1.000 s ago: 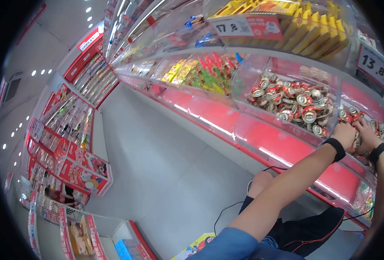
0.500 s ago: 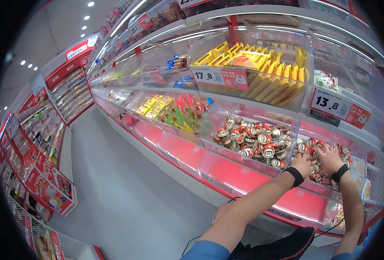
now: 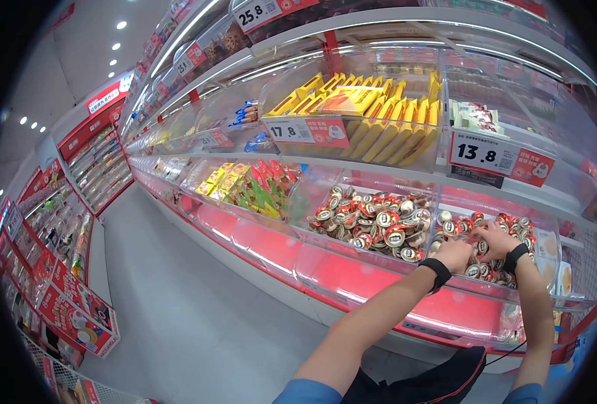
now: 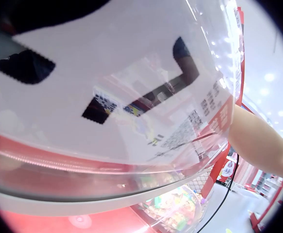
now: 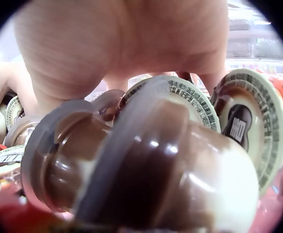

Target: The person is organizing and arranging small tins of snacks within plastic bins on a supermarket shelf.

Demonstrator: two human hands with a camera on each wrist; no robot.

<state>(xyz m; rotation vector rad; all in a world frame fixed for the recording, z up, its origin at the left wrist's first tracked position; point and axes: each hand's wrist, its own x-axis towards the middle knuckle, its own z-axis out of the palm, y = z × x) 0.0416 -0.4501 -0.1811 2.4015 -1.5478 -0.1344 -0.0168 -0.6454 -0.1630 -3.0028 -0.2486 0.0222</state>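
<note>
Up on the shelf I can read 17.8 on the price card (image 3: pixel 306 132) before the yellow packets (image 3: pixel 391 124), 13.8 on the card under the white packets (image 3: pixel 477 116), 25.8 on a higher tag (image 3: pixel 261 13); the cup lids (image 5: pixel 258 138) defeat me.

Yellow packets (image 3: pixel 379 124) behind a price tag (image 3: pixel 306 131)

The cups (image 5: pixel 214 179) were dark brown at the rim end and creamy white at the base. Their lids (image 5: pixel 260 133) were cream, ringed with fine dark print, with a black patch marked in white; some showed red. Above, the packets (image 3: pixel 393 131) were bright yellow. The price tag (image 3: pixel 500 159) was white and red with black digits. The wristbands (image 3: pixel 437 273) were black, the sleeves (image 3: pixel 308 392) blue, the floor (image 3: pixel 177 310) grey.
</note>
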